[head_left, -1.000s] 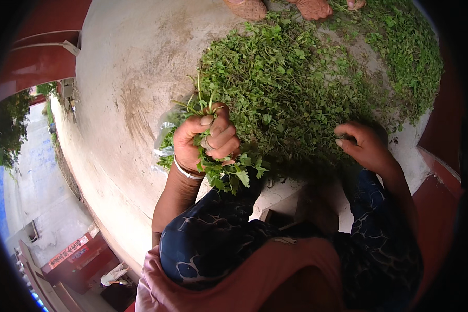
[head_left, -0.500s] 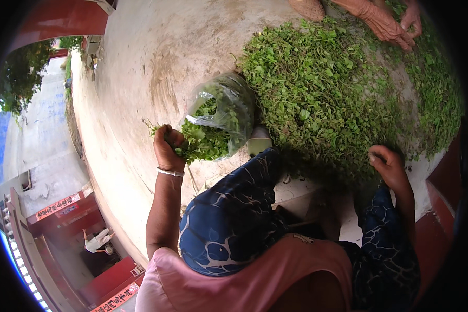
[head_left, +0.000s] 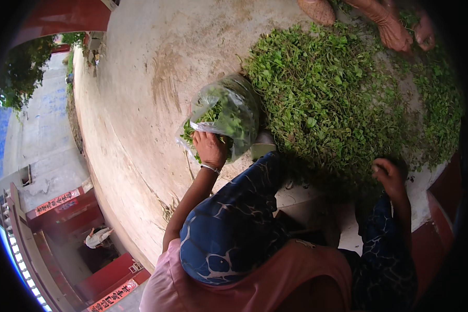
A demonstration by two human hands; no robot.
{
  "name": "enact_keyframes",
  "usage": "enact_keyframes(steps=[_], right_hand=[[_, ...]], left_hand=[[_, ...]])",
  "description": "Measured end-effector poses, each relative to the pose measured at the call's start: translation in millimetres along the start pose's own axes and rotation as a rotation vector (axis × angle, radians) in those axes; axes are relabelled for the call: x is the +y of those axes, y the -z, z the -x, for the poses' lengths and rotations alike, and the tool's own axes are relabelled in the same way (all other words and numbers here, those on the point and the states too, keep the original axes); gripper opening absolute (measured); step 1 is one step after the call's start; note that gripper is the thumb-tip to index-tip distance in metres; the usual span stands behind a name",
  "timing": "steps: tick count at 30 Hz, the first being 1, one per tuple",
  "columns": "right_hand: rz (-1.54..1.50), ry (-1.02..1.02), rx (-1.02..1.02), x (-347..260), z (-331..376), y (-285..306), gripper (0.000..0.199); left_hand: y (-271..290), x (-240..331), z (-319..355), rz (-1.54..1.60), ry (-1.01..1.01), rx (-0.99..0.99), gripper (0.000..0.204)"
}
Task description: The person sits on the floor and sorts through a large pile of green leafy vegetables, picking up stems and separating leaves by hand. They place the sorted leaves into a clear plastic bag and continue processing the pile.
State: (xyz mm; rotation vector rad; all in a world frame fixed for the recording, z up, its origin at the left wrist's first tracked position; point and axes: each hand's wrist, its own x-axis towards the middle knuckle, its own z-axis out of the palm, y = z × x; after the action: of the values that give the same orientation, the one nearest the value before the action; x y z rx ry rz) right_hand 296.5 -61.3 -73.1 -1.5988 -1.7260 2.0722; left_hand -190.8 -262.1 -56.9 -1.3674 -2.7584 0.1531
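A clear plastic bag [head_left: 237,112] of leafy greens lies on the ground ahead of my left knee, its mouth facing left. My left hand [head_left: 211,151], with a pale bracelet at the wrist, reaches into that mouth; its fingers are bent over greens [head_left: 209,115], and the fingertips are partly hidden. Right of the bag spreads a large pile of loose green leafy stems [head_left: 317,93]. At the pile's near right edge, by my right knee, my right hand [head_left: 389,174] is closed with curled fingers. Whatever it may hold is hidden in shadow.
Another person's hands [head_left: 398,36] work over greens at the far right, with a foot [head_left: 317,11] nearby. My shoe [head_left: 263,145] touches the bag's near side. Concrete ground [head_left: 135,88] stretches left. A person [head_left: 98,237] is in the distance at a red-walled building.
My left hand has moved right, from outside the bag with a bunch of greens into the bag's mouth. My right hand has lowered slightly and curled more. The other person's hands have shifted.
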Motion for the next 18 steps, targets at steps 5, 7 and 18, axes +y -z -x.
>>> enact_keyframes(steps=[5, 7, 18], right_hand=[[0.014, -0.021, -0.009, 12, -4, 3, 0.030], [-0.015, -0.035, 0.010, 7, -3, 1, 0.031], [0.071, -0.027, -0.011, -8, -8, -4, 0.028]], left_hand=[[-5, -8, -22, -0.155, -0.258, 0.005, 0.063], [-1, -11, -18, -0.014, -0.205, 0.026, 0.059], [9, -25, 19, 0.942, 0.366, 0.307, 0.023]])
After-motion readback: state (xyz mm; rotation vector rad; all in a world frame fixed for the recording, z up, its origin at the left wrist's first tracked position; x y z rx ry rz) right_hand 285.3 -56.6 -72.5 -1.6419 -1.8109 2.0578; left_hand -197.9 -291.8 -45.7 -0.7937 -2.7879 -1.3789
